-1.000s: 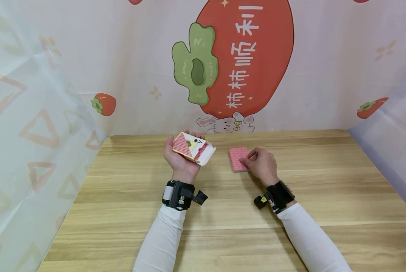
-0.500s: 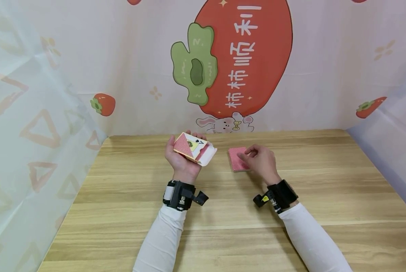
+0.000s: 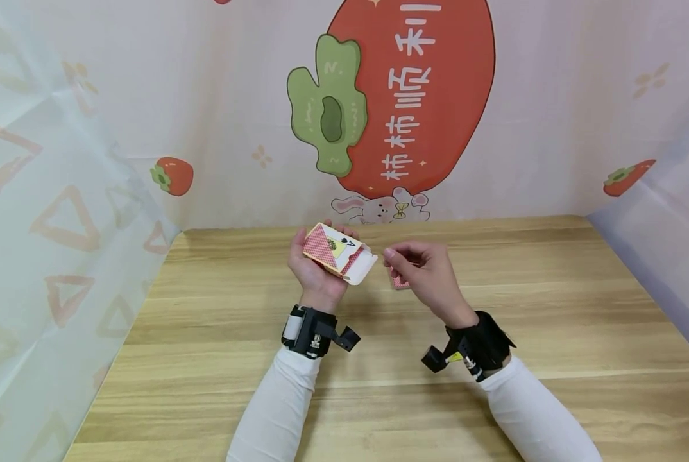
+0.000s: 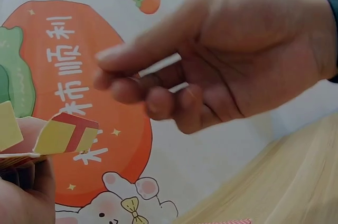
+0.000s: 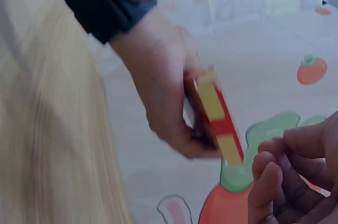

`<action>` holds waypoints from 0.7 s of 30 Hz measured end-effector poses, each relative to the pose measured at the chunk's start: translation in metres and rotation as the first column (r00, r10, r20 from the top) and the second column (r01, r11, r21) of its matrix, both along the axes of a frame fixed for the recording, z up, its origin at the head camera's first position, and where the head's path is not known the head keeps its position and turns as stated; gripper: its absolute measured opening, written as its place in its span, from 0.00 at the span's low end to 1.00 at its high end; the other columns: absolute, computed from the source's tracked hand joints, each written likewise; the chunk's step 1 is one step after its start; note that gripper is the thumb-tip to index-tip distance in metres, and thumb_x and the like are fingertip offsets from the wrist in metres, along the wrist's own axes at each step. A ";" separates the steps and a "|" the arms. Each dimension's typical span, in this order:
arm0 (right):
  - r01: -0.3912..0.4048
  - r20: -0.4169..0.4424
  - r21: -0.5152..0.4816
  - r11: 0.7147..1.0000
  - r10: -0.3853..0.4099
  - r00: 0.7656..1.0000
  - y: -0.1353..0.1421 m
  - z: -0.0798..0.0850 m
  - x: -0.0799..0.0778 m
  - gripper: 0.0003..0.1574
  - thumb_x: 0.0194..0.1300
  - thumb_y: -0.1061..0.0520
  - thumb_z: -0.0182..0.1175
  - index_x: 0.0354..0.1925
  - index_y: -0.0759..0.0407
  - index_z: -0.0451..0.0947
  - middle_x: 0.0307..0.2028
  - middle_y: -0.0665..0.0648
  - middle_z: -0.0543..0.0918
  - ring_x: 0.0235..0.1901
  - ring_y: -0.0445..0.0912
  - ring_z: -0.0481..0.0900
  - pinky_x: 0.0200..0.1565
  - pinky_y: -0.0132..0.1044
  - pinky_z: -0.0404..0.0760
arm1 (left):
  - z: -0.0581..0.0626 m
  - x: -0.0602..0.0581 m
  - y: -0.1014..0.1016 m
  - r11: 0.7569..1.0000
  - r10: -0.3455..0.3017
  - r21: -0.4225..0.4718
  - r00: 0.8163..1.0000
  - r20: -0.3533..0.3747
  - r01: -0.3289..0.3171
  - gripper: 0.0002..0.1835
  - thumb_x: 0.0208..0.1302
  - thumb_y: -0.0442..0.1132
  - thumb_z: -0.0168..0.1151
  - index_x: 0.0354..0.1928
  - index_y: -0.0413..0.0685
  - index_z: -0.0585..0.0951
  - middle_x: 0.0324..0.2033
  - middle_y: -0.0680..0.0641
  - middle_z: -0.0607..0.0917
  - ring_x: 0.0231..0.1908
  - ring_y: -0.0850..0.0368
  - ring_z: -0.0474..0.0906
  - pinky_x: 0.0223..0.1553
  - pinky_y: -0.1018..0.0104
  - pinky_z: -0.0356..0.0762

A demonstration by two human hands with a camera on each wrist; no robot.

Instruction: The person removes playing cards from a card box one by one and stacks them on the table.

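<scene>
My left hand (image 3: 320, 282), palm up, holds a playing card box (image 3: 330, 247) with its thumb on one side and fingers on the other. The box has a red patterned face with an ace printed on it, and its white end flap (image 3: 360, 268) hangs open toward the right. Beside that flap, my right hand (image 3: 431, 277) hovers with loosely curled fingers, thumb tip close to the index finger (image 4: 121, 89); nothing shows between them. Under the right hand lies a deck of red-backed cards (image 3: 400, 282), mostly covered by it in the head view.
The wooden table (image 3: 379, 398) spreads under both forearms. Behind it hangs a pale cloth backdrop (image 3: 235, 115) with a big printed persimmon (image 3: 454, 96). Each wrist wears a black camera strap (image 3: 483, 340).
My right hand has lifted off the deck and moved left toward the box flap. The left hand with the card box has shifted slightly right. The deck stays on the table.
</scene>
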State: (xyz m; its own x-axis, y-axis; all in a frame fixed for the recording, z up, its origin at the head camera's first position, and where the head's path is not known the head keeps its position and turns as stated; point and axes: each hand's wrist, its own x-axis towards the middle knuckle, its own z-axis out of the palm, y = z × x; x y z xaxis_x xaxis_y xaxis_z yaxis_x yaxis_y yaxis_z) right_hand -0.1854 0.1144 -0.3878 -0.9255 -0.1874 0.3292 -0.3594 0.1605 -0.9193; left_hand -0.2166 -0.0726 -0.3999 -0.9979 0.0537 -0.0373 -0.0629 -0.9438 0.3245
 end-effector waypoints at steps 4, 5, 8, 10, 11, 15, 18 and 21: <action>-0.052 0.039 0.017 0.998 0.052 0.998 -0.010 0.006 0.010 0.11 0.71 0.62 0.62 0.46 0.68 0.85 0.38 0.63 0.83 0.33 0.50 0.78 0.33 0.36 0.82 | 0.001 0.002 0.004 1.000 -0.012 -0.018 1.000 -0.026 0.011 0.24 0.71 0.59 0.41 0.54 0.49 0.71 0.43 0.44 0.76 0.44 0.47 0.76 0.52 0.52 0.72; -0.054 0.058 0.026 0.998 0.053 0.997 -0.012 0.007 0.012 0.10 0.71 0.62 0.63 0.46 0.67 0.85 0.39 0.63 0.84 0.34 0.51 0.78 0.34 0.36 0.83 | 0.001 0.002 0.005 1.000 -0.011 -0.026 1.000 -0.026 0.011 0.23 0.71 0.59 0.42 0.54 0.49 0.71 0.43 0.44 0.76 0.44 0.47 0.76 0.52 0.53 0.72; -0.059 0.121 0.046 0.997 0.053 0.991 -0.016 0.008 0.015 0.10 0.70 0.62 0.63 0.47 0.66 0.86 0.44 0.61 0.83 0.37 0.53 0.78 0.37 0.38 0.83 | 0.001 0.003 0.007 0.998 -0.007 -0.060 1.000 -0.030 0.005 0.24 0.71 0.59 0.41 0.55 0.50 0.72 0.44 0.45 0.76 0.44 0.48 0.76 0.53 0.53 0.71; -0.062 0.153 0.045 0.997 0.055 0.987 -0.016 0.008 0.016 0.10 0.70 0.62 0.63 0.47 0.67 0.85 0.46 0.61 0.83 0.37 0.54 0.78 0.37 0.38 0.83 | 0.002 0.004 0.009 0.996 -0.002 -0.087 0.999 -0.034 -0.001 0.24 0.71 0.59 0.41 0.55 0.50 0.72 0.44 0.45 0.76 0.45 0.48 0.76 0.54 0.53 0.71; -0.062 0.169 0.040 0.997 0.055 0.984 -0.016 0.008 0.016 0.10 0.70 0.62 0.63 0.46 0.67 0.85 0.46 0.61 0.82 0.37 0.55 0.78 0.37 0.38 0.83 | 0.002 0.004 0.009 0.995 0.000 -0.097 0.999 -0.036 -0.004 0.25 0.71 0.59 0.40 0.56 0.50 0.72 0.44 0.45 0.76 0.46 0.47 0.75 0.56 0.53 0.71; -0.072 0.223 0.002 0.997 0.070 0.972 -0.016 0.007 0.015 0.12 0.70 0.61 0.64 0.48 0.68 0.85 0.45 0.62 0.81 0.38 0.55 0.79 0.38 0.38 0.83 | 0.004 0.005 0.012 0.992 0.005 -0.129 0.998 -0.056 -0.013 0.24 0.71 0.59 0.40 0.57 0.51 0.71 0.43 0.46 0.77 0.47 0.46 0.74 0.60 0.50 0.68; -0.067 0.286 -0.057 0.996 0.081 0.955 -0.017 0.005 0.014 0.14 0.69 0.60 0.65 0.48 0.69 0.84 0.43 0.62 0.82 0.37 0.54 0.81 0.38 0.38 0.84 | 0.005 0.006 0.014 0.989 0.008 -0.145 0.997 -0.077 -0.019 0.24 0.70 0.58 0.40 0.56 0.51 0.71 0.42 0.46 0.77 0.46 0.46 0.74 0.60 0.50 0.67; -0.058 0.363 -0.143 0.988 0.107 0.926 -0.020 0.003 0.014 0.15 0.69 0.61 0.65 0.49 0.71 0.83 0.41 0.63 0.84 0.35 0.51 0.82 0.38 0.37 0.85 | 0.006 0.008 0.015 0.984 0.004 -0.175 0.995 -0.099 -0.021 0.23 0.71 0.57 0.40 0.56 0.51 0.71 0.42 0.46 0.77 0.44 0.48 0.76 0.59 0.51 0.67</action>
State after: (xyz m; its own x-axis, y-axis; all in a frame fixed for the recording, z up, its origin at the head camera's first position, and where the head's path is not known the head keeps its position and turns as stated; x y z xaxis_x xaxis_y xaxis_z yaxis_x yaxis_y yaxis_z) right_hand -0.1719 0.0947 -0.3847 -0.9690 -0.2470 -0.0056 0.0013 0.0176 -0.9998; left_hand -0.2089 -0.0576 -0.3939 -0.9977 0.0422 0.0525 -0.0111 -0.8719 0.4896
